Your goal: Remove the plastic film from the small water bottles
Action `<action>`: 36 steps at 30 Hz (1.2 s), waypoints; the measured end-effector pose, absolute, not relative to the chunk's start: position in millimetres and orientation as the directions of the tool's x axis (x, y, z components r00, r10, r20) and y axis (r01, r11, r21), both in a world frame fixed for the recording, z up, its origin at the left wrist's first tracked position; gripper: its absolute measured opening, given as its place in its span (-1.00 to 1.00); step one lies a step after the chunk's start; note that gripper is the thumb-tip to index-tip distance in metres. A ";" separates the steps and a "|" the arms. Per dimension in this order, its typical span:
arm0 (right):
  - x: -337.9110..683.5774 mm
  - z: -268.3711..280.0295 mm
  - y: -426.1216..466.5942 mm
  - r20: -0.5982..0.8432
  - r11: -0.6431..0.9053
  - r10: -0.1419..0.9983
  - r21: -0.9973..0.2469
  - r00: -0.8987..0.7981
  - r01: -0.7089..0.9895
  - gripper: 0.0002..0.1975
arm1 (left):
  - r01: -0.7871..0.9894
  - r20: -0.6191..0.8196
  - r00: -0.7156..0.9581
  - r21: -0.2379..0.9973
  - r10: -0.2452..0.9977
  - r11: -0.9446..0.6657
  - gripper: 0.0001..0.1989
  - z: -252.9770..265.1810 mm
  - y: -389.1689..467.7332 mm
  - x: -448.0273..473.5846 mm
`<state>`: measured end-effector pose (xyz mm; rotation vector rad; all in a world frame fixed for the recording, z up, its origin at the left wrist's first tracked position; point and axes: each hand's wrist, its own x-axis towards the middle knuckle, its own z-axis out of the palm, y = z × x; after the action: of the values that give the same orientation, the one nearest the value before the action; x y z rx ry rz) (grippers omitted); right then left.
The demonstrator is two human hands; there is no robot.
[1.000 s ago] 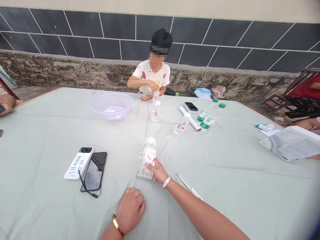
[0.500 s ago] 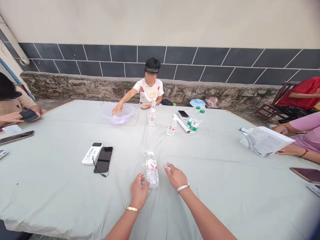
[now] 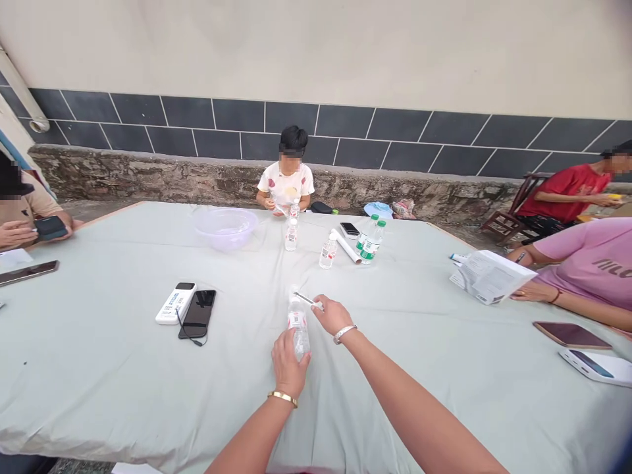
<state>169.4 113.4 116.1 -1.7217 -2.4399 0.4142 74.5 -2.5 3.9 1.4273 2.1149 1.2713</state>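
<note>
In front of me is a clear plastic water bottle (image 3: pixel 297 321) with a white cap and a red-and-white label, its cap end pointing away from me. I cannot tell whether it stands or lies. My left hand (image 3: pixel 289 362) is closed round its lower part. My right hand (image 3: pixel 332 315), to the right of the bottle, pinches a slim dark-and-silver tool (image 3: pixel 306 299). Its tip reaches to the bottle's neck, just below the cap. The tool is too small to tell its kind.
A power bank (image 3: pixel 172 306) and a black phone (image 3: pixel 201 315) lie to the left. Farther off are a purple basin (image 3: pixel 224 240), small water bottles (image 3: pixel 326 253), green-capped bottles (image 3: pixel 372 242) and a white roll (image 3: pixel 348 247). People sit around the cloth-covered table (image 3: pixel 123 388).
My left hand has closed round the bottle's lower part. My right hand has brought the slim tool to its neck. The person opposite has drawn a hand out of the basin.
</note>
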 end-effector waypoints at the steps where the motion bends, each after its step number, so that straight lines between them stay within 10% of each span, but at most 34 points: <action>1: 157.7 123.2 118.4 -0.032 0.342 0.932 -0.257 -0.362 0.904 -0.71 | 0.619 0.255 -0.440 0.781 0.861 0.085 -0.45 3.2 -1.4 77.8; 9: 152.1 127.7 105.1 -0.085 0.369 0.918 -0.165 -0.386 0.915 -0.71 | 0.568 0.278 -0.382 0.823 0.881 -0.013 -0.44 -2.8 -7.6 76.2; 18: 253.2 126.1 42.0 -0.221 0.418 0.707 -0.635 -0.672 0.649 -0.79 | 0.119 -0.062 -0.512 0.983 0.857 0.143 -0.61 2.5 -14.2 54.5; 21: 269.2 98.0 64.4 -0.148 0.221 0.908 -0.625 -0.392 0.749 -0.71 | 0.091 -0.080 -0.530 0.984 0.844 0.151 -0.67 4.0 -7.4 51.2; 24: 274.0 60.0 83.7 -0.063 -0.046 0.998 -0.482 0.018 0.875 -0.65 | 0.175 -0.015 -0.525 0.977 0.851 0.124 -0.70 7.6 -9.9 53.2; 29: 260.0 30.8 76.0 0.023 0.026 1.000 -0.247 -0.021 0.969 -0.58 | 0.460 0.140 -0.420 0.884 0.897 0.078 -0.69 20.5 -24.3 64.1; 36: 189.2 70.8 60.1 0.100 0.209 0.976 -0.683 -0.195 0.700 -0.49 | 0.778 0.273 0.049 0.592 0.961 -0.208 -0.66 45.3 -28.2 86.6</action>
<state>189.2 60.1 70.8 -1.5484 -1.9657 0.6891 86.6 -28.2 45.3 2.0458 1.7662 0.9130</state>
